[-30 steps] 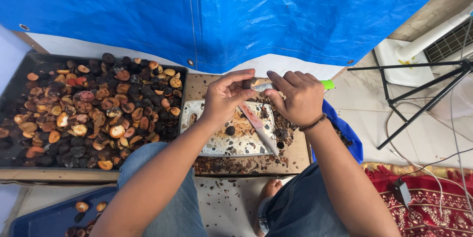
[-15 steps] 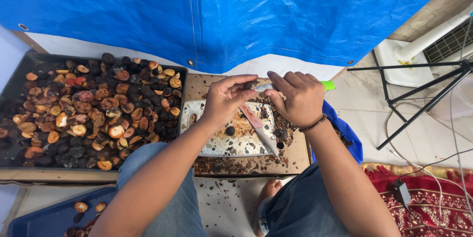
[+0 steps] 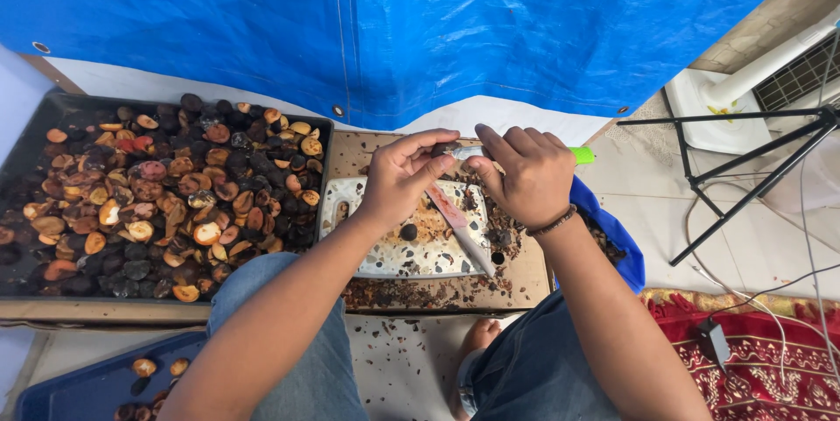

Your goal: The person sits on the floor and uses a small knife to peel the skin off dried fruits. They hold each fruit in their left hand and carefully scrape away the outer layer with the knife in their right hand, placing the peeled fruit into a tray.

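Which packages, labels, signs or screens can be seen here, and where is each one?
No package, sign or screen shows. The only label-like thing is a reddish patch on the blade of the knife, slanting over the white cutting board between the left hand and the right hand.

This looks like a makeshift food-sorting spot set up on the floor of a home or its porch, not a proper kitchen or shop. A blue tarpaulin (image 3: 394, 27) hangs as a backdrop, eyelets along its hem. A wide dark tray (image 3: 52, 106) is heaped with halved brown and black dried fruits or nuts, and beside it a white cutting board (image 3: 385, 255) rests on a low wooden worktop (image 3: 525, 285) littered with dark scraps. The person sits on pale floor tiles (image 3: 647, 167). A red patterned rug (image 3: 770, 351), a black tripod stand (image 3: 752, 158), trailing cables and a white appliance (image 3: 752, 80) give it a domestic feel.
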